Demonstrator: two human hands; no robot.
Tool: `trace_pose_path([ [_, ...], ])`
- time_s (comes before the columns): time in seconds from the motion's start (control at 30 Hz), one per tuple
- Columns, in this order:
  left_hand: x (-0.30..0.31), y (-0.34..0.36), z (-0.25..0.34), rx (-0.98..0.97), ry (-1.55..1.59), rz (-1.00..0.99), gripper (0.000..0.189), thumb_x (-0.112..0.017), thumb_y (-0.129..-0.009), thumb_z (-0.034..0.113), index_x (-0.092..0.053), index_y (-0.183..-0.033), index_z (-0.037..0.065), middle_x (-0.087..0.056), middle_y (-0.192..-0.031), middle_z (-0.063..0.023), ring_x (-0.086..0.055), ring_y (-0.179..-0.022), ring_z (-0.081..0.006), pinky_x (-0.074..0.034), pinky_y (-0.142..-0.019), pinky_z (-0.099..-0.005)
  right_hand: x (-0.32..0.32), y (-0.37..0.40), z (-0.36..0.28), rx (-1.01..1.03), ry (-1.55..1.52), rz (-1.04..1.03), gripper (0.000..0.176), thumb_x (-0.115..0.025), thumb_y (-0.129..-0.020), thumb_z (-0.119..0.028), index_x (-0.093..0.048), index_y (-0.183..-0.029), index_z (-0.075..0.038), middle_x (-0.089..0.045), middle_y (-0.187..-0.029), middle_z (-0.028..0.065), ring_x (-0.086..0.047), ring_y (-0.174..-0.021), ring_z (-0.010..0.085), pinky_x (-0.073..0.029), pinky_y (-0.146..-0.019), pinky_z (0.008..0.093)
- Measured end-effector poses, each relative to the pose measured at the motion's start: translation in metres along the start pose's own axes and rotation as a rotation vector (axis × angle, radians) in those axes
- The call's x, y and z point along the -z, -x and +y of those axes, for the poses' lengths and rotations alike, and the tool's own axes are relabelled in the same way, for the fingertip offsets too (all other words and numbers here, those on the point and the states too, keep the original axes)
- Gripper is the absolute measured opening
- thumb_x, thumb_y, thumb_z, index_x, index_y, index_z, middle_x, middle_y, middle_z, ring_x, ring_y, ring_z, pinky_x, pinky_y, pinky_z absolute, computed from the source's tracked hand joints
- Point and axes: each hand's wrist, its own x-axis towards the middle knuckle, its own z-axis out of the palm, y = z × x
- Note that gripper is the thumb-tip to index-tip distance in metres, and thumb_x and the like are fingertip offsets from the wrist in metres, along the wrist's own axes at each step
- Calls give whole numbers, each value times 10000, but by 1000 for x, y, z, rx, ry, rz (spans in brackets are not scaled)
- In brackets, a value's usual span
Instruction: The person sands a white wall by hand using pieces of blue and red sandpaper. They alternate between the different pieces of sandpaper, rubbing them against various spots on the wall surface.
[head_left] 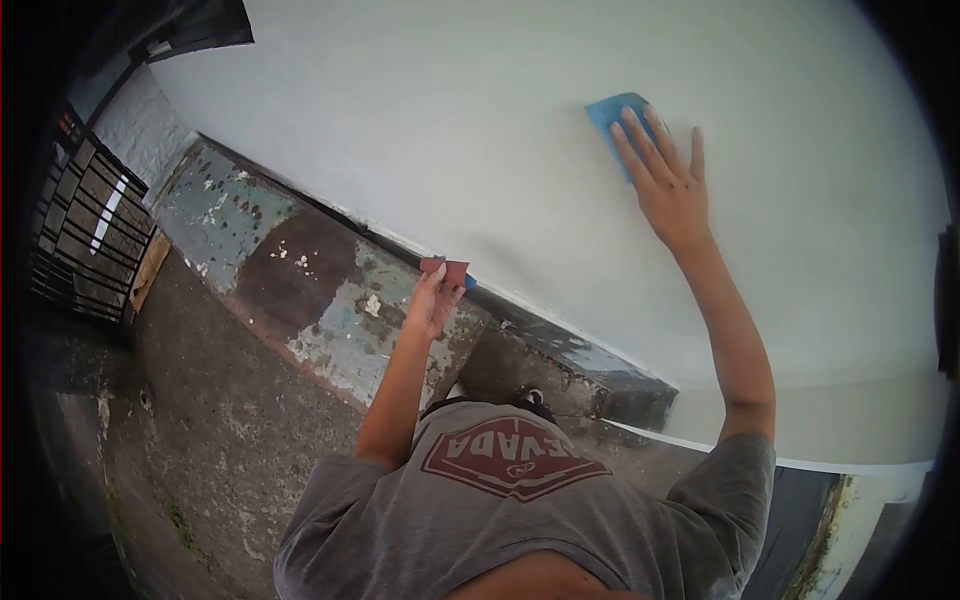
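My right hand (672, 195) lies flat with its fingers spread on the pale wall (560, 230), pressing a blue sheet (604, 112) against it. Part of that sheet is hidden under the fingers. Lower and to the left, my left hand (434, 303) is closed round a folded reddish sheet (448, 270), pinched near the thumb. A bit of blue shows at the right edge of the reddish piece. This hand is near the wall's lower edge, apart from the other hand.
A worn ledge (345, 285) with peeling green and grey paint runs along the wall's foot. Rough concrete ground (220, 370) extends below it. At the far left stands a black barred gate (95, 225). Dark panels are at the lower right.
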Motion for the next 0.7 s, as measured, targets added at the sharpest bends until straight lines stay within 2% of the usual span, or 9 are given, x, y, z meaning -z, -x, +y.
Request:
trace_pose_path([
  [0.07,-6,2,4,24,11,1,275,-687,-974,250,-553,-1193,153,-608,-1133,2,-605,-1035,-132,-543,-887,-351,-25,12,-14,-2,42,-62,624,-597,-901,-104,-463,-1501,-213,-408,-1585,-58,-381,-1456,142,-310,-1194,494],
  [0.17,6,-5,-7,12,-25,-9,302,-670,-979,295,-559,-1233,174,-609,-1171,16,-574,-1085,-143,-474,-928,-366,-51,33,-39,28,-27,-95,588,-544,-935,-140,-445,-1513,-187,-394,-1594,-43,-386,-1453,146,-312,-1197,472],
  [0.23,7,-2,-12,27,10,8,296,-676,-979,265,-548,-1225,157,-596,-1172,3,-573,-1090,-147,-504,-927,-377,-60,46,-61,79,-90,-146,572,-524,-944,-138,-445,-1510,-159,-397,-1591,-33,-389,-1451,145,-321,-1195,456],
  [0.27,7,-1,-12,31,23,14,294,-679,-979,250,-543,-1220,149,-590,-1172,-3,-573,-1092,-149,-519,-927,-382,-67,54,-69,118,-129,-145,560,-528,-944,-139,-452,-1499,-118,-415,-1580,-14,-399,-1444,148,-340,-1188,419],
  [0.47,13,6,-18,45,-15,52,317,-672,-983,246,-523,-1246,151,-584,-1185,-2,-565,-1097,-157,-487,-936,-397,-46,50,-42,244,-43,-195,522,-543,-948,-141,-488,-1465,-88,-437,-1568,-6,-416,-1436,154,-384,-1160,370],
  [0.6,14,1,-19,63,-24,56,309,-663,-987,247,-525,-1247,151,-591,-1180,-1,-567,-1095,-155,-488,-935,-397,-17,33,-13,73,-19,-58,519,-572,-916,-98,-530,-1434,-86,-443,-1566,-9,-438,-1425,163,-428,-1120,395],
  [0.7,11,-4,-26,77,-43,50,314,-656,-990,241,-522,-1260,152,-597,-1194,-7,-573,-1109,-156,-487,-944,-398,-22,34,-29,26,-59,-49,510,-566,-918,-116,-541,-1426,-91,-443,-1566,-9,-435,-1427,165,-419,-1123,404],
])
